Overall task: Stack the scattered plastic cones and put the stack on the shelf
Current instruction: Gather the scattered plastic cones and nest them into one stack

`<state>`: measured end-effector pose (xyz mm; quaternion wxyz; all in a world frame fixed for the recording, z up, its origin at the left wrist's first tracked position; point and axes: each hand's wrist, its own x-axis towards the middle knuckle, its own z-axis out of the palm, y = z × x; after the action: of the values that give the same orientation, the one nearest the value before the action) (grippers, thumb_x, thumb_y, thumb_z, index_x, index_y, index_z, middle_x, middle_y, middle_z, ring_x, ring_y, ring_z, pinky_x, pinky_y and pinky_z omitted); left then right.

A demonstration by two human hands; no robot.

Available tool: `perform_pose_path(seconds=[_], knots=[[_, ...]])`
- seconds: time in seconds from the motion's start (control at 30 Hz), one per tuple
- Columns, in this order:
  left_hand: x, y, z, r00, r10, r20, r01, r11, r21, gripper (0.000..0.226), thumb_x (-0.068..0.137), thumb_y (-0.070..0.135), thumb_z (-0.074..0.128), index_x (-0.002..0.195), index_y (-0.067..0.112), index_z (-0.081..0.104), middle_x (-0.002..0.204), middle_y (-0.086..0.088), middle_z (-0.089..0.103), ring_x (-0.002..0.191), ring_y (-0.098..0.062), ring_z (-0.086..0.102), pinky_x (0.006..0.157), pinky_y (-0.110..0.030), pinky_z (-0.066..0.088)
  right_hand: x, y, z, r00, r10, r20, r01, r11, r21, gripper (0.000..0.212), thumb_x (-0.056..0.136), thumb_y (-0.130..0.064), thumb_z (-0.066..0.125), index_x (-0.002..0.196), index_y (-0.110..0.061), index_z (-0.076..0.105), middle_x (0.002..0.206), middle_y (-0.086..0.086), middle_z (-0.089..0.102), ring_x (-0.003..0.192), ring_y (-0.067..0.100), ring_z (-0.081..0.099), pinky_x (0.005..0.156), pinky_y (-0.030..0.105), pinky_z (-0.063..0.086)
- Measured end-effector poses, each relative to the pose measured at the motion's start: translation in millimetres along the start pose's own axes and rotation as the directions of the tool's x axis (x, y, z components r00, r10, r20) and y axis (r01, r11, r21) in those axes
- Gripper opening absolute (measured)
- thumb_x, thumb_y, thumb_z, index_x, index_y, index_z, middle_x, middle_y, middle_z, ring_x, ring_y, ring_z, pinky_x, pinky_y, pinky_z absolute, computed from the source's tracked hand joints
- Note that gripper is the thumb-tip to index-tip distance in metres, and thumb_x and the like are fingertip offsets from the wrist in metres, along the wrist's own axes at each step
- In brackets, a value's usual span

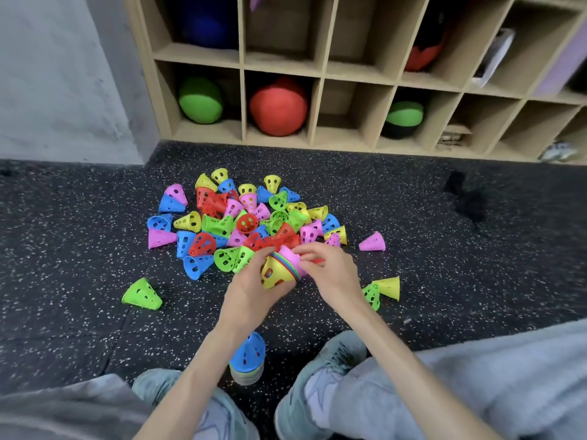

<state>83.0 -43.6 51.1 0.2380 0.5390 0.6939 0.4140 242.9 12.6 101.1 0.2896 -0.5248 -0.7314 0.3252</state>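
A short stack of nested cones (279, 270), yellow on the outside with coloured rims showing, lies sideways in my left hand (251, 289), which grips it from below. My right hand (330, 268) pinches a red cone (313, 260) at the stack's open end, where a pink cone sits. Beyond my hands a pile of several scattered cones (241, 217) in pink, blue, yellow, green and red covers the floor. A second stack topped by a blue cone (249, 354) stands on the floor between my feet. The wooden shelf (320, 71) stands at the back.
Loose cones lie apart from the pile: a green one (142, 295) at left, a pink one (372, 242) and a yellow-green pair (382, 289) at right. Shelf cubbies hold green (200, 101) and red (279, 106) balls. My shoes (330, 369) stand on the speckled floor.
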Motion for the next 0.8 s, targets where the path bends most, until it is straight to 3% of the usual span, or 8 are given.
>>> perform_pose_path(seconds=[0.2,0.27,0.33,0.43,0.53,0.67,0.73,0.8], knots=[[-1.6,2.0,-14.8,1.000,0.012,-0.007,-0.013,0.995,-0.094,0.071,0.076,0.041,0.088,0.140,0.039,0.057,0.104,0.034,0.056,0.094,0.015,0.056,0.074,-0.002,0.039,-8.3,-10.5,9.1,1.000,-0.016,0.019,0.014,0.997,0.076,0.028,0.098,-0.017,0.054,0.100,-0.036,0.075,0.089,-0.022,0.073,0.082,0.002,0.069,0.080,0.038,0.060],[-1.2,-1.0,-19.4,1.000,0.004,-0.013,-0.006,0.989,-0.145,0.069,0.075,0.039,0.088,0.137,0.037,0.058,0.108,0.029,0.061,0.098,0.015,0.058,0.076,-0.001,0.040,-11.0,-10.5,14.4,1.000,-0.006,0.027,0.004,0.996,0.085,0.018,0.097,-0.027,0.058,0.101,-0.037,0.072,0.090,-0.019,0.072,0.083,0.004,0.070,0.081,0.041,0.060],[0.3,-2.5,-22.5,0.999,-0.013,-0.036,0.005,0.978,-0.208,0.070,0.075,0.039,0.088,0.137,0.034,0.057,0.110,0.023,0.064,0.098,0.014,0.061,0.080,-0.009,0.049,-12.4,-9.6,19.0,0.998,0.018,0.052,-0.024,0.993,0.114,0.009,0.094,-0.036,0.063,0.101,-0.039,0.067,0.090,-0.015,0.072,0.081,0.006,0.070,0.083,0.043,0.059],[1.9,-1.5,-22.6,0.997,-0.007,-0.080,-0.012,0.974,-0.227,0.074,0.073,0.045,0.087,0.138,0.034,0.054,0.112,0.020,0.064,0.098,0.010,0.061,0.083,-0.025,0.055,-12.3,-9.6,20.9,0.997,0.053,0.052,-0.063,0.972,0.228,0.011,0.093,-0.030,0.067,0.104,-0.031,0.065,0.095,-0.010,0.071,0.082,0.012,0.071,0.075,0.038,0.062],[1.4,-0.1,-20.5,0.988,-0.012,-0.155,-0.034,0.956,-0.293,0.067,0.075,0.042,0.087,0.132,0.041,0.053,0.111,0.016,0.063,0.101,0.000,0.063,0.085,-0.030,0.054,-12.3,-12.7,18.5,0.993,0.090,0.076,-0.113,0.916,0.385,0.016,0.095,-0.019,0.069,0.110,-0.017,0.063,0.107,0.000,0.067,0.081,0.015,0.071,0.062,0.023,0.059],[2.1,-4.0,-19.5,0.987,-0.036,-0.158,-0.032,0.912,-0.409,0.067,0.075,0.048,0.086,0.133,0.041,0.053,0.117,0.010,0.064,0.105,-0.015,0.066,0.091,-0.043,0.056,-11.5,-11.7,21.4,0.987,0.077,0.139,-0.136,0.859,0.494,0.032,0.094,-0.014,0.071,0.123,-0.019,0.058,0.121,-0.002,0.063,0.084,0.012,0.074,0.068,0.028,0.062],[3.4,-7.6,-22.1,0.990,-0.038,-0.139,-0.026,0.901,-0.434,0.074,0.072,0.056,0.087,0.135,0.041,0.052,0.124,0.003,0.064,0.110,-0.018,0.065,0.092,-0.042,0.057,-10.6,-9.4,24.0,0.986,0.055,0.159,-0.131,0.847,0.516,0.044,0.094,-0.015,0.071,0.134,-0.023,0.055,0.130,-0.005,0.058,0.096,0.008,0.072,0.071,0.029,0.062],[2.9,-7.5,-26.1,0.989,-0.066,-0.135,-0.008,0.873,-0.487,0.074,0.073,0.050,0.087,0.137,0.037,0.052,0.123,-0.002,0.065,0.102,-0.015,0.068,0.083,-0.031,0.057,-9.6,-9.1,25.4,0.979,0.023,0.200,-0.128,0.840,0.527,0.048,0.095,-0.015,0.071,0.139,-0.026,0.055,0.134,-0.005,0.056,0.102,0.009,0.071,0.076,0.032,0.063]])
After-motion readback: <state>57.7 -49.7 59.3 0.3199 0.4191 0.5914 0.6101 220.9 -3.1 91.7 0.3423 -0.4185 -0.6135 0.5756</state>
